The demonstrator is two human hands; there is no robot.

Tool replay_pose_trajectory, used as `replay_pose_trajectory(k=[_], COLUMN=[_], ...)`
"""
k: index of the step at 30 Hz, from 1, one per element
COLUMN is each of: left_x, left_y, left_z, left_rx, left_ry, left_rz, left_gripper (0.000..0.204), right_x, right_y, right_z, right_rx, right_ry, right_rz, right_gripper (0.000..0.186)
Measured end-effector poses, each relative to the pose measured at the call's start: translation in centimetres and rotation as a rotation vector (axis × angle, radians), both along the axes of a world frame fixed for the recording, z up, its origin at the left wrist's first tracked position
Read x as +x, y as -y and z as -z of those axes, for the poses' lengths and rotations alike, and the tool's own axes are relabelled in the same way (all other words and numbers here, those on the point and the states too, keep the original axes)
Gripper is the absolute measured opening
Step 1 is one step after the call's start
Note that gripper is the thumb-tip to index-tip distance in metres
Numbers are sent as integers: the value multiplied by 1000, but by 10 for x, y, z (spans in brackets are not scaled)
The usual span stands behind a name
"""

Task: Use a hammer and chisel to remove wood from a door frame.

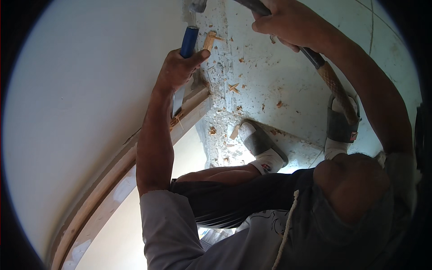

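Observation:
My left hand (177, 69) is closed around a chisel (189, 42), its blue handle rising above the fist and its flat metal blade showing below. The blade's tip meets the wooden door frame (193, 113), where splintered wood (177, 120) sticks up from a cut. At the upper right, my right hand (288, 24) grips a hammer (335, 83) partway along its dark handle. The hammer's metal head hangs at the top edge, partly cut off, above and apart from the chisel. A pale wood piece (209, 40) stands beside my left thumb; whether my fingers touch it I cannot tell.
A pale wall (90, 76) runs along the left, meeting the long frame. Wood chips (233, 88) and dust litter the tiled floor (306, 103). My sandalled feet (261, 141) stand close by, and my bent knees are at lower right.

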State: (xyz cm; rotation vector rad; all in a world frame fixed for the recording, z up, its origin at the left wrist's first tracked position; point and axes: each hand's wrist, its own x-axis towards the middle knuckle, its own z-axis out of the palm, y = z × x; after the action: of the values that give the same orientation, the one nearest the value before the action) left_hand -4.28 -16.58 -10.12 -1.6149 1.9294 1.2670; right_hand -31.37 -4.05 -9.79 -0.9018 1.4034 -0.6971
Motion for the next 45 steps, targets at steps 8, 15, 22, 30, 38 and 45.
replay_pose_trajectory(k=[8, 15, 22, 30, 38, 45], left_x=[1, -4, -6, -6, -11, -19], left_y=[2, -12, -27, -12, -19, -32], left_z=[1, -3, -11, -47, -31, -17], left_rx=[33, -32, -65, -75, -75, -67], left_ry=[2, -18, -25, -223, -160, 42], left_rz=[-11, 99, 197, -3, 99, 283], left_gripper=[45, 48, 49, 52, 46, 49], right_x=[30, 5, 9, 32, 32, 24], right_y=[-8, -14, -38, -54, -58, -65], right_z=[38, 3, 15, 42, 38, 26], right_rx=[-76, -14, -8, -86, -86, -124], right_ry=[-66, 193, 234, 23, 17, 99], right_rz=[-62, 472, 392, 352, 361, 459], right_gripper=[14, 15, 14, 15, 16, 15])
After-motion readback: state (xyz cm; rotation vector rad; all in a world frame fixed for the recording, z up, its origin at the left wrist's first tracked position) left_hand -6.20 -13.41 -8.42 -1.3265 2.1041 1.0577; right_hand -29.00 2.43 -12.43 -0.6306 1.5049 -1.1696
